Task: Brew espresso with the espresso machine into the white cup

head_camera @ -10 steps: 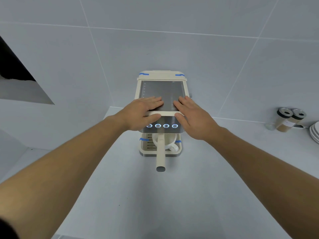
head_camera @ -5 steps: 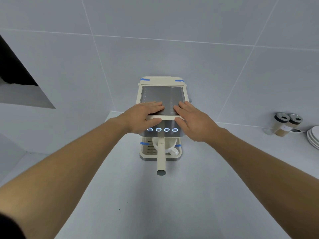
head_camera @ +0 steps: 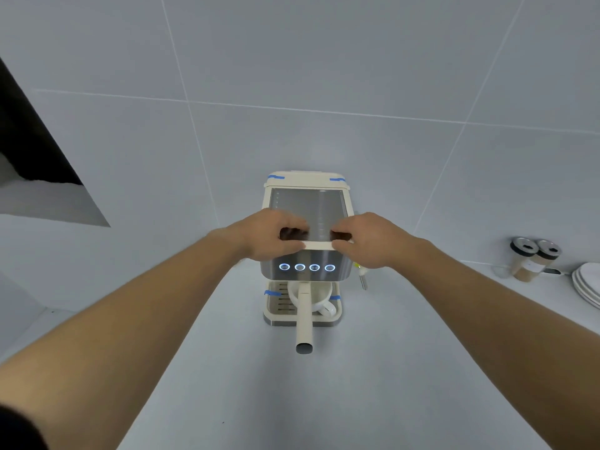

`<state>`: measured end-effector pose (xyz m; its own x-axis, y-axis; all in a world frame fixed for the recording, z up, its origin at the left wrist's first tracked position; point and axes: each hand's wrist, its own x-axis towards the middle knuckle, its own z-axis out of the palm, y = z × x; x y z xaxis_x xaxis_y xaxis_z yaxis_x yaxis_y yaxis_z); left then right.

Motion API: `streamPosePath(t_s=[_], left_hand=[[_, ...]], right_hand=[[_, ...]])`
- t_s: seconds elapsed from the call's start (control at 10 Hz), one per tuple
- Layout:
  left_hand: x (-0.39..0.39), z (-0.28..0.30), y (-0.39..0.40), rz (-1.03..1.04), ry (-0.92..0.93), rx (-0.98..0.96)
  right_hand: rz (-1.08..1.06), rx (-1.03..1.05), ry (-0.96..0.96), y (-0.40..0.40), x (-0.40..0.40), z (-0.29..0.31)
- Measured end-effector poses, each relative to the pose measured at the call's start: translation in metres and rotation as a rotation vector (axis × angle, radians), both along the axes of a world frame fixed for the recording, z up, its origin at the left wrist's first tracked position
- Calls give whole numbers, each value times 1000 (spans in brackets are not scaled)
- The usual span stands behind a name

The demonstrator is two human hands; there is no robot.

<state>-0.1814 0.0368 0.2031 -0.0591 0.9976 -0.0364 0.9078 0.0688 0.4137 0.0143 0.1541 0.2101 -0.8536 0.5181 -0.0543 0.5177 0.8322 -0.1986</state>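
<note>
from the head view, we're looking down at the espresso machine (head_camera: 306, 222) sitting on the table (head_camera: 227, 384) against the tiled wall. our left hand (head_camera: 269, 233) and right hand (head_camera: 367, 238) are both curling over the front lip of its top, fingers bent onto the steel plate and thumbs under the rim, gripping the machine itself, probably to steady or square it. the white cup (head_camera: 319, 295) is waiting on the drip tray (head_camera: 276, 315), right under the spout, with the portafilter handle (head_camera: 304, 319) pointing straight at us, so it's looking locked in. four buttons (head_camera: 306, 267) are glowing on the front, none being pressed. two jars (head_camera: 532, 258) and stacked plates (head_camera: 584, 284) are standing well off to the right.
</note>
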Motion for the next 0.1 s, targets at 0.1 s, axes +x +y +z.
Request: streamPosePath(t_s=[0.1], left_hand=[[0,14,-3,32,-24,9]], right_hand=[[-16,-3,-9,4,-2,18]])
